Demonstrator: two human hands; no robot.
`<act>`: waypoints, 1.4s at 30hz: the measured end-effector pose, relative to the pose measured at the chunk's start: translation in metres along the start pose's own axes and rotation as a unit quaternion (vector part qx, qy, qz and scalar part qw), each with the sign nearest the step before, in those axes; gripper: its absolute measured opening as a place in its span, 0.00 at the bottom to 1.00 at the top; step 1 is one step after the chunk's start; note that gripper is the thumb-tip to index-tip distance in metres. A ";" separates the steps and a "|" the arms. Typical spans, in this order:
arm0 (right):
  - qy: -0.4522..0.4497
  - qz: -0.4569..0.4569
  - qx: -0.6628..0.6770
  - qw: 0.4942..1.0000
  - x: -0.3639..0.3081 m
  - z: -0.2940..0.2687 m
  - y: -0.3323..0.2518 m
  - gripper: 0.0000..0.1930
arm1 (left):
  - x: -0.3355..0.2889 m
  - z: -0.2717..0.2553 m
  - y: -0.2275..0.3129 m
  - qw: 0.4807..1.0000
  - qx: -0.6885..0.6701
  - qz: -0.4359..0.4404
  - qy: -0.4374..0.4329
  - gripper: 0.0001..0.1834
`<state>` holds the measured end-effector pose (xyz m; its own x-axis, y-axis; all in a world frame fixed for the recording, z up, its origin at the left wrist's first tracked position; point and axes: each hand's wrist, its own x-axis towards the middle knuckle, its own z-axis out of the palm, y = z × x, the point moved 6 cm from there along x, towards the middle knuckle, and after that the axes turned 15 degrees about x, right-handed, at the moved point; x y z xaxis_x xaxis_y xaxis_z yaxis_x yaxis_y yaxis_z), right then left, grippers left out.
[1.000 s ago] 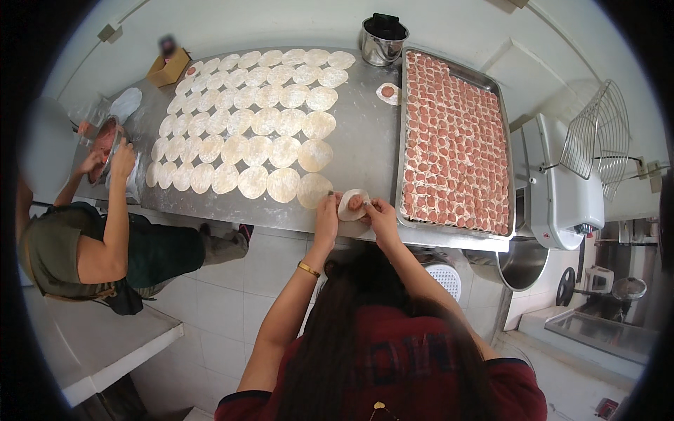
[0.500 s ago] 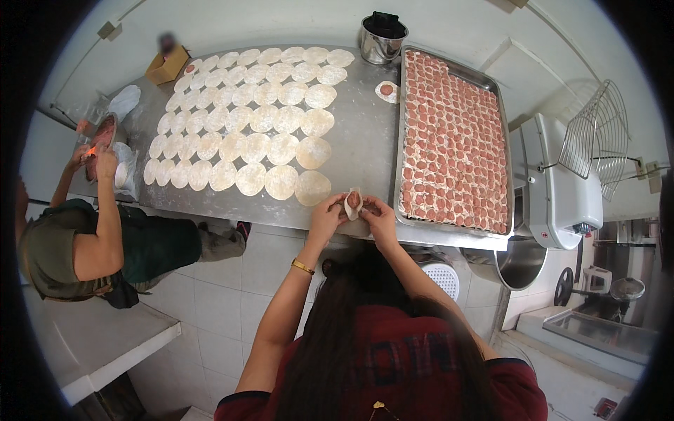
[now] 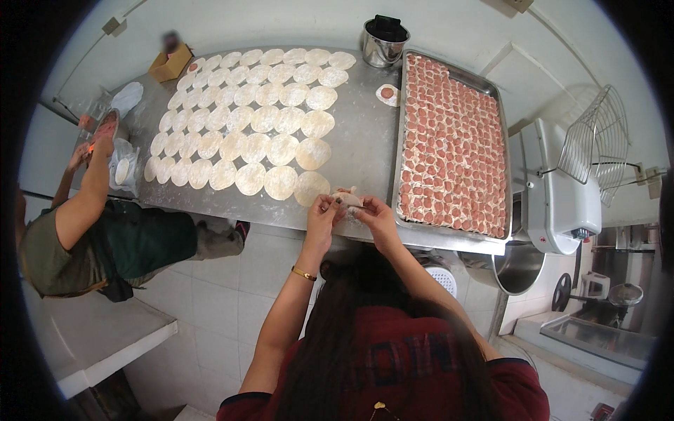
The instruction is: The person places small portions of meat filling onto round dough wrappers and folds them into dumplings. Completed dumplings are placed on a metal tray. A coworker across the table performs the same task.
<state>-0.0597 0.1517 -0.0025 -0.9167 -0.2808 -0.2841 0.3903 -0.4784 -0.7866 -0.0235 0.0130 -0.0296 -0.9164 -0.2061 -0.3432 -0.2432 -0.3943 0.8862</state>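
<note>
At the table's front edge, my left hand (image 3: pixel 321 216) and my right hand (image 3: pixel 378 220) pinch a meat dumpling (image 3: pixel 349 201) between them. Its pale wrapper is tilted and partly hidden by my fingers. Just beyond my left hand, rows of flat round dough wrappers (image 3: pixel 251 180) cover the left part of the steel table (image 3: pixel 361 140). To the right of my right hand lies a large metal tray (image 3: pixel 397 175) packed with rows of dumplings (image 3: pixel 453 154) that show reddish meat on top. One wrapper with a meat dab (image 3: pixel 387 94) rests beside the tray.
A steel pot (image 3: pixel 384 48) stands at the back, and a cardboard box (image 3: pixel 170 63) at the far left corner. On the left, a co-worker (image 3: pixel 105 238) reaches into a bowl of meat (image 3: pixel 107 128). A white machine (image 3: pixel 554 186) with a wire guard stands right of the tray.
The dumpling was held upright with its filling showing; now it is tilted sideways, its wrapper folded over more. My fingers have shifted around it. The co-worker's arm has moved over the bowl.
</note>
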 end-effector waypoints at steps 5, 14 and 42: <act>0.019 -0.014 -0.137 0.990 0.005 -0.011 -0.010 0.09 | -0.019 0.013 0.025 0.999 -0.040 0.015 -0.027 0.10; -0.075 -0.117 -0.284 0.949 0.004 -0.001 -0.025 0.13 | -0.010 -0.008 -0.001 0.981 0.185 0.045 0.029 0.09; -0.170 -0.186 -0.494 0.832 0.008 0.005 -0.021 0.11 | -0.009 0.021 0.013 0.831 0.535 0.138 -0.065 0.14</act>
<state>-0.0743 0.1556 0.0141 -0.8156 -0.5661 0.1192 -0.3301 0.2861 -0.8996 -0.0251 0.0283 -0.0084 -0.9938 -0.0300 -0.1068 -0.0981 0.6877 0.7193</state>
